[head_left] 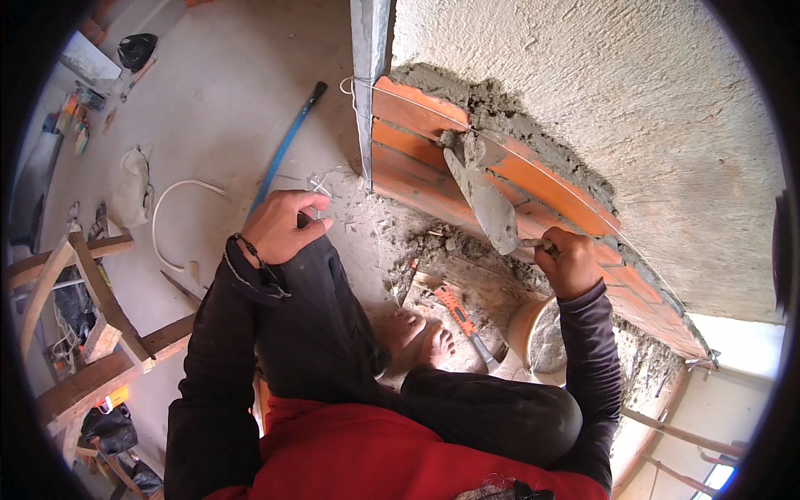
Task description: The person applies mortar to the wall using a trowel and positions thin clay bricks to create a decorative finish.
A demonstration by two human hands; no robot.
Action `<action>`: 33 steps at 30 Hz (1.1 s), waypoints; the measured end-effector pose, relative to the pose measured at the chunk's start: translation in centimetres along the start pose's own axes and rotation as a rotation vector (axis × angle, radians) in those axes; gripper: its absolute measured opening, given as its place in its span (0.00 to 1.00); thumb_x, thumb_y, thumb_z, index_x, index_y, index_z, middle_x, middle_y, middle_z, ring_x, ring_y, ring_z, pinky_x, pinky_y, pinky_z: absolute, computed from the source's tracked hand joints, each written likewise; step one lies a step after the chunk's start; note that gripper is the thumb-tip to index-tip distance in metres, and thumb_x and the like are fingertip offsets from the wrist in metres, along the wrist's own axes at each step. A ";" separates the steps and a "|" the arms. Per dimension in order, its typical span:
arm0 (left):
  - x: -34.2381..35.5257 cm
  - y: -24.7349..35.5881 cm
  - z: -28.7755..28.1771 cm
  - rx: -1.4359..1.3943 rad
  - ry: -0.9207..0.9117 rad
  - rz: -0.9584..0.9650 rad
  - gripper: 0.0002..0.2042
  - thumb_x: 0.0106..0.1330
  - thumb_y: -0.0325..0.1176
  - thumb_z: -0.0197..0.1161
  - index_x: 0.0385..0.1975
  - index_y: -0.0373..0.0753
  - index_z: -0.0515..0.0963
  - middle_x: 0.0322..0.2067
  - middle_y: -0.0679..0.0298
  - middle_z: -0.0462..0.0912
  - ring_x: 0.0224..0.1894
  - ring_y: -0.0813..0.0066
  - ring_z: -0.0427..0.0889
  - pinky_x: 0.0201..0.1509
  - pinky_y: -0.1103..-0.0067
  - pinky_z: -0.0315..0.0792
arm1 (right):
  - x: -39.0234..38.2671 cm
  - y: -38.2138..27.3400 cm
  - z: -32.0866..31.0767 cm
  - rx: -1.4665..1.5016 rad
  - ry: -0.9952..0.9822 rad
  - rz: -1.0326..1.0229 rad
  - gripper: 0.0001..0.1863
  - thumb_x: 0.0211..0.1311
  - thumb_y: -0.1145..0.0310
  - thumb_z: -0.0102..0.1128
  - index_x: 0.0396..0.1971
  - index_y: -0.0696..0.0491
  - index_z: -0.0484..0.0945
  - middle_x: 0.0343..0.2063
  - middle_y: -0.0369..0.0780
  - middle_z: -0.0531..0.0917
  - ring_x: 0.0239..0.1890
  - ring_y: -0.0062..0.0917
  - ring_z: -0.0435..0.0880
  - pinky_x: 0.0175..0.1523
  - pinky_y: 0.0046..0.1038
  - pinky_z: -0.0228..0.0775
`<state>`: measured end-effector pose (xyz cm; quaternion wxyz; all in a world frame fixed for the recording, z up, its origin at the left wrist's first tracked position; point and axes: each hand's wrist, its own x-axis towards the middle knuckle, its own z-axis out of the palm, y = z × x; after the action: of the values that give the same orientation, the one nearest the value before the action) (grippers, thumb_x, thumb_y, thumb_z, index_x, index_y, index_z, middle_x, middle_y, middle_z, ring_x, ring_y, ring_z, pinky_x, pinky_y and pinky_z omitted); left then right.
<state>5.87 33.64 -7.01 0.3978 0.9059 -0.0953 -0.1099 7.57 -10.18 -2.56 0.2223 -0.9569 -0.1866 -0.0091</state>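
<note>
A trowel (487,204) is in my right hand (569,262), whose fingers are wrapped round its handle. Grey mortar coats the blade, which points up and left against the orange brick wall (550,193). A clump of mortar (468,150) sits by the blade's tip, at the upper course of bricks. Over my left knee, my left hand (286,223) hangs loosely bent, thumb and forefinger apart, with nothing seen in it. A white string (533,167) runs along the top of the bricks from the metal post (364,83).
Below my right hand stands a round bucket (533,333) with grey mix in it. An orange-handled hammer (463,323) lies near my bare feet. A blue hose (287,146) lies left of the post. Wooden frame pieces (104,283) stand at far left. Rough plastered wall (633,108) rises behind the bricks.
</note>
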 end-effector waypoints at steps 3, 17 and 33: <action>-0.2 0.2 -0.1 -0.002 0.000 0.001 0.18 0.60 0.37 0.65 0.45 0.29 0.79 0.38 0.52 0.85 0.40 0.65 0.85 0.45 0.74 0.75 | 0.3 -2.4 -1.6 -0.045 0.063 -0.032 0.08 0.44 0.73 0.64 0.26 0.59 0.79 0.20 0.49 0.79 0.25 0.44 0.80 0.32 0.39 0.72; -0.2 -0.4 -0.4 -0.013 -0.005 0.037 0.17 0.60 0.36 0.65 0.45 0.30 0.78 0.39 0.53 0.85 0.39 0.65 0.85 0.45 0.74 0.75 | -2.1 -4.4 0.0 -0.262 0.248 -0.005 0.09 0.43 0.75 0.68 0.26 0.56 0.77 0.23 0.43 0.80 0.26 0.39 0.81 0.29 0.35 0.71; -0.4 -1.2 -0.7 -0.034 -0.005 0.013 0.17 0.60 0.36 0.64 0.45 0.30 0.79 0.38 0.52 0.84 0.39 0.64 0.84 0.45 0.73 0.75 | 0.2 -0.8 4.5 0.805 -0.157 -0.123 0.10 0.55 0.67 0.62 0.23 0.59 0.77 0.15 0.37 0.75 0.17 0.21 0.73 0.25 0.26 0.64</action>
<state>5.82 35.00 -7.35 0.4138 0.8980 -0.1004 -0.1110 7.21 -7.52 -6.28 0.5628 -0.7785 -0.2484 0.1242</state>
